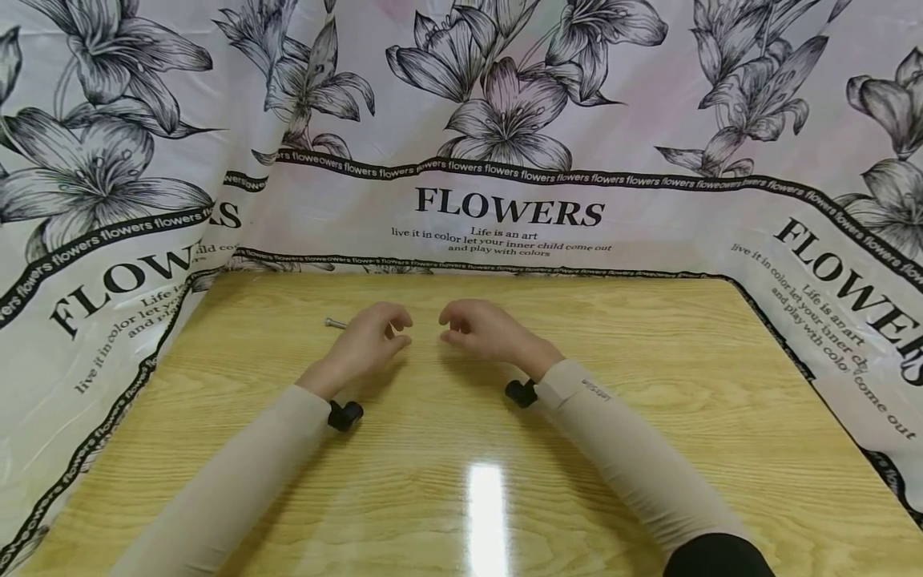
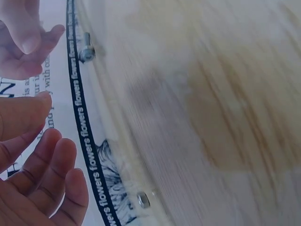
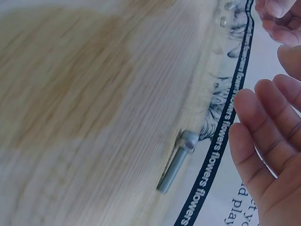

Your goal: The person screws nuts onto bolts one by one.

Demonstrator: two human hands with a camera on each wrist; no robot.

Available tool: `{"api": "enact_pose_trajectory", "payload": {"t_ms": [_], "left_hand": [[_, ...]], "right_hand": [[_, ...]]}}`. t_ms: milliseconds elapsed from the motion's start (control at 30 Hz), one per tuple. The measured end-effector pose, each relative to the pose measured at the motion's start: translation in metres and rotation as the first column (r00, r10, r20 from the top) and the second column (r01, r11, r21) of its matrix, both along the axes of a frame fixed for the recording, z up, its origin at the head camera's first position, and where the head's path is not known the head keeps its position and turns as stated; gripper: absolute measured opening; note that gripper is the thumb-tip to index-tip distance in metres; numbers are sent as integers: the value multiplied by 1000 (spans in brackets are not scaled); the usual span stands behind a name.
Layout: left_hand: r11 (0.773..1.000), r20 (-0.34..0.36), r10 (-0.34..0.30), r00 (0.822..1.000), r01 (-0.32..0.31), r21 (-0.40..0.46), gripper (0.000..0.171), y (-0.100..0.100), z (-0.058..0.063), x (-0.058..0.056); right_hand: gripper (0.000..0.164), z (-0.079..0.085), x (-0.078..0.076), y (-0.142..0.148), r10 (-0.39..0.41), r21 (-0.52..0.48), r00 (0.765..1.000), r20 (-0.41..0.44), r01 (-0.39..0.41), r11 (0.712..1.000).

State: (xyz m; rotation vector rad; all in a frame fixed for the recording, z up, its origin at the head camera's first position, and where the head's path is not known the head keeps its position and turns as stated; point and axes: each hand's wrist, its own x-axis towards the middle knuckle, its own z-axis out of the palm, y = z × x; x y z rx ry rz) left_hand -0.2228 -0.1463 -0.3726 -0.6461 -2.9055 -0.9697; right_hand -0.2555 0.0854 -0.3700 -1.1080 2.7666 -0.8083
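Note:
My left hand (image 1: 364,340) and right hand (image 1: 493,330) hover over the wooden table facing each other, a small gap between their fingertips. Both hold nothing, with fingers loosely bent. Beside the left hand, on its outer side, a small metal bolt (image 1: 335,323) lies partly hidden by the hand. The right wrist view shows a silver bolt (image 3: 176,162) lying near the table's far edge, close to the right hand (image 3: 270,155). A small nut-like metal piece (image 2: 143,200) shows in the left wrist view near the left hand (image 2: 42,183); its exact kind is unclear.
The wood-grain table (image 1: 433,481) reflects a bright light strip near its front. A white flower-printed cloth (image 1: 505,216) hangs around the back and both sides. Black wrist cameras (image 1: 346,416) sit under the sleeves.

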Motion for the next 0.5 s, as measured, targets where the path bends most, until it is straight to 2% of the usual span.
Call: {"api": "enact_pose_trajectory", "payload": {"t_ms": [267,500], "left_hand": [[1000,10,10,1000,-10,-4,23,-13,0,-2],[1000,2,24,1000,-24,-19,25,-29,-3,-7]], "right_hand": [[27,1,-2,-15,33,15,999,-15,-33,999],[27,-4,-6,-29,40,14,999,19,-40,999]]}}
